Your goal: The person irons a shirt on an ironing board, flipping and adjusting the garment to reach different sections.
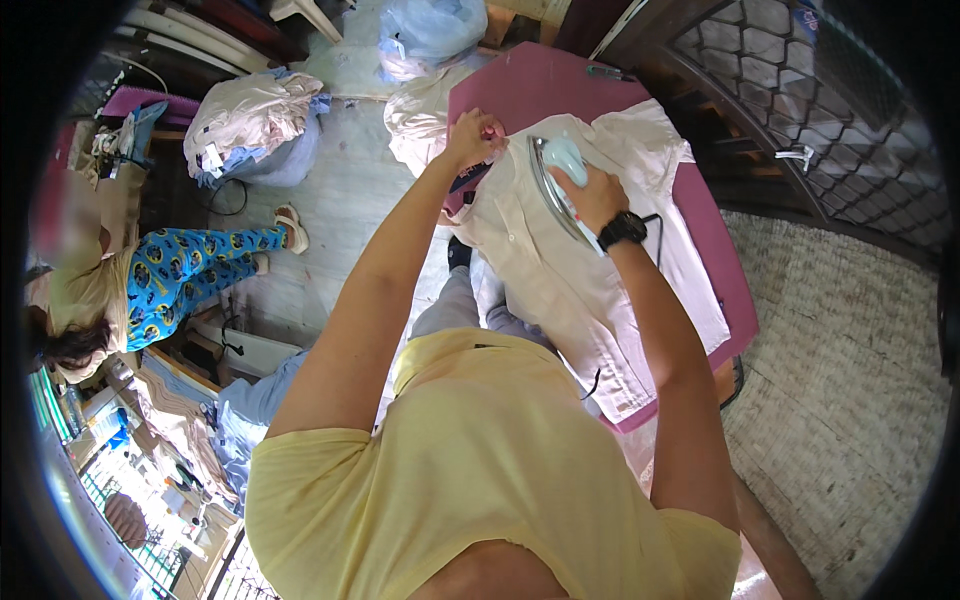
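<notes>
A cream shirt (518, 225) lies spread over a maroon-covered ironing board (530, 85). My right hand (598, 200), with a black watch at its wrist, is wrapped round the handle of a pale blue and white iron (565, 158). The iron rests on the upper part of the shirt, its pointed end toward the far side. My left hand (476, 138) is at the shirt's far left edge, fingers curled together and pinching the cloth there. Its fingertips are partly hidden. Some of the shirt hangs over the board's left side.
Pale cloth (415, 120) hangs by the board's far left. A clothes bundle (250, 125) and a blue bag (430, 35) stand on the floor. At left is another person in blue patterned trousers (190, 270). A lattice door (780, 80) flanks the board's right.
</notes>
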